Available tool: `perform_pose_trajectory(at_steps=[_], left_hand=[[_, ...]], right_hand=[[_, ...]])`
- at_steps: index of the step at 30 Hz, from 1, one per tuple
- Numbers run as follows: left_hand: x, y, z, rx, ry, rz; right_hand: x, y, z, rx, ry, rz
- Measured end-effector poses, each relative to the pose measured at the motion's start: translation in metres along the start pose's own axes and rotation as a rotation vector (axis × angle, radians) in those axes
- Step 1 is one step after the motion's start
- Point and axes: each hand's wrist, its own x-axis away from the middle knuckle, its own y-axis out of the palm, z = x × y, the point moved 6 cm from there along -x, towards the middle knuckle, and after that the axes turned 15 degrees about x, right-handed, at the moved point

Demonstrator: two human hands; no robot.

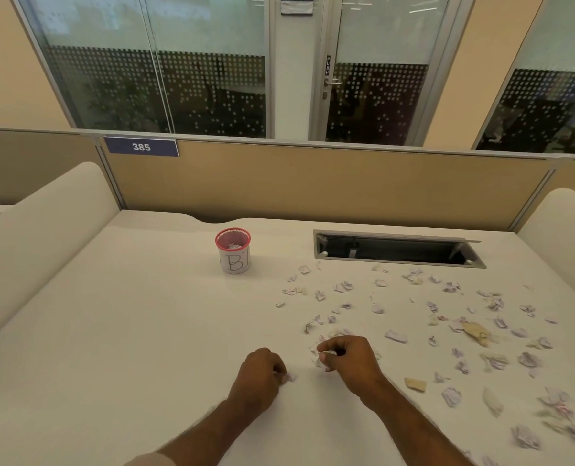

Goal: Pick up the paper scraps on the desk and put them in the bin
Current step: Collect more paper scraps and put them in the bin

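Paper scraps [414, 317] lie scattered over the right half of the desk [128, 331], from just in front of my hands out to the right edge, most of them small crumpled white or lilac bits with a few tan pieces among them. My right hand [350, 359] is curled, knuckles up, with thumb and fingers pinched on a crumpled white scrap [323, 359] at the near end of that spread. My left hand [262, 373] sits just beside it, also curled down against the desk, fingertips closed on a small pale scrap [291, 377] that peeks out at its right side. Both forearms come in from the bottom edge, the left one showing a bit of light sleeve. Farther back, well apart from the hands and left of the scraps, the bin [233, 252] stands upright: a small white cup with a red mesh rim and handwritten letters on its side, with some scraps already inside. To its right an open cable slot [397, 250] is cut into the desk. Behind runs a tan partition [313, 183] carrying a blue plate [141, 147] marked 385.
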Motion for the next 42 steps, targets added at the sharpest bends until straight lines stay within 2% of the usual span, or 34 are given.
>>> perform_pose_trajectory(at_steps=[5, 8, 11, 15, 22, 29, 35, 42], left_hand=[[0.004, -0.011, -0.005, 0.351, -0.148, 0.091], [0.004, -0.007, 0.002, 0.627, -0.2, 0.005], [0.005, -0.004, 0.015, 0.788, -0.194, -0.069], [0.004, -0.004, 0.022, 0.827, -0.194, -0.106], [-0.001, -0.012, 0.014, 0.783, -0.183, -0.113], [-0.017, -0.044, -0.009, 0.83, -0.239, 0.06], [-0.035, -0.073, -0.022, 0.897, -0.235, 0.174], [-0.052, -0.072, -0.01, 1.107, -0.236, 0.147]], right_hand=[[0.003, 0.004, -0.01, -0.172, -0.021, -0.116], [0.003, 0.012, -0.016, -0.293, -0.017, -0.203], [0.001, 0.019, -0.018, -0.312, -0.015, -0.218], [-0.003, 0.023, -0.02, -0.294, -0.003, -0.2], [-0.01, 0.035, -0.023, -0.26, -0.008, -0.293], [-0.03, 0.047, -0.021, -0.285, 0.096, -0.18], [-0.045, 0.062, -0.033, -0.417, 0.139, -0.207], [-0.053, 0.089, -0.077, -0.457, -0.019, -0.343]])
